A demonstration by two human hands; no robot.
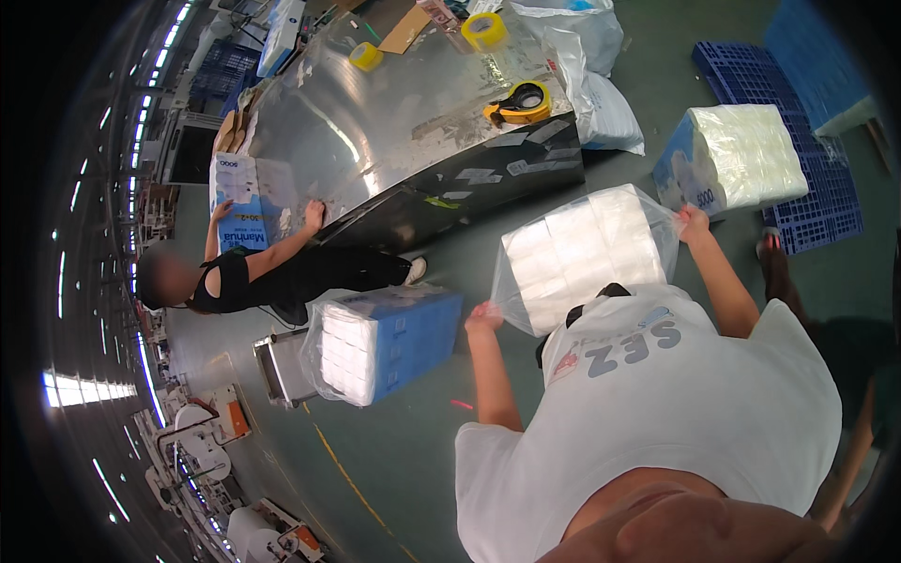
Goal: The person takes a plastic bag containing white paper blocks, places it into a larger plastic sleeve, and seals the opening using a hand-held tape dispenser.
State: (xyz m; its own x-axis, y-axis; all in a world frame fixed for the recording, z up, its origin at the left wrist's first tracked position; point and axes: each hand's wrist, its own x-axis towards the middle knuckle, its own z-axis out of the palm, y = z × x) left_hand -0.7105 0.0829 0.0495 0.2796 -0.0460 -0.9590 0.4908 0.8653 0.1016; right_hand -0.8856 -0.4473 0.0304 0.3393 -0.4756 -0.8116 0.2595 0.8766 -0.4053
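In front of my body sits a block of white tissue packs (582, 253), stacked in rows inside a clear plastic bag (508, 293). My left hand (484, 317) pinches the bag's film at the near left corner. On the other side my right hand (693, 225) grips the film at the right corner. The film is drawn out wide between both hands, and the packs' ends show through it. What holds up the block from below is hidden.
A wrapped blue-and-white bundle (389, 340) stands left; another bundle (737, 159) is right, near a blue pallet (826, 188). Ahead, a metal table (404, 103) carries a yellow tape dispenser (522, 103) and tape rolls (483, 32). A co-worker (282, 277) in black handles a blue package. Someone's leg (779, 272) shows right.
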